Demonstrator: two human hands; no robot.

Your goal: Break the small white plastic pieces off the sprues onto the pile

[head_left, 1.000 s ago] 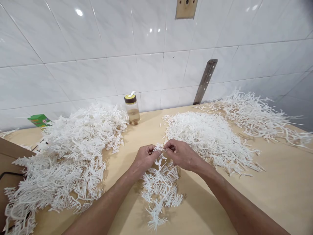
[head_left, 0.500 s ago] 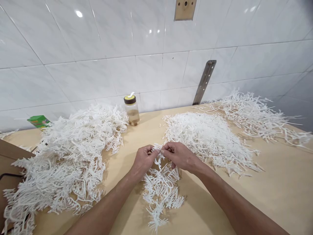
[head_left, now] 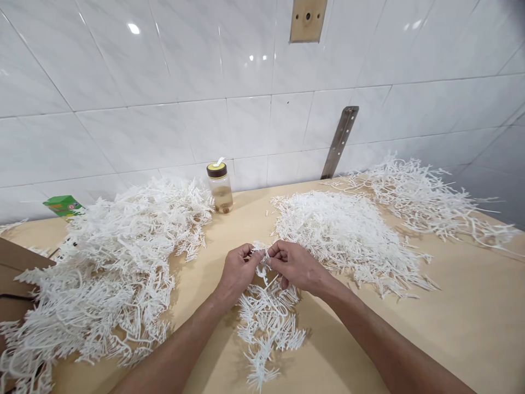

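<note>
My left hand is closed, thumb and index finger pinching a white branched plastic strand. Close against it on the right, my right hand pinches the same strand with its fingertips; its other fingers are curled. The exact grip points are partly hidden by the fingers. From the hands the strand hangs toward a small tangle of white spiky plastic strands in front of me. A thin straight white piece shows just below the right fingertips.
A large heap of white strands lies left, a flatter pile of short white pieces right, and long loose strands behind it. A bottle, green carton and metal bracket stand by the tiled wall.
The view has shifted slightly. My right fingers have moved a little at the strand, and a thin white piece now shows more plainly beneath them. Both hands stay close together.
</note>
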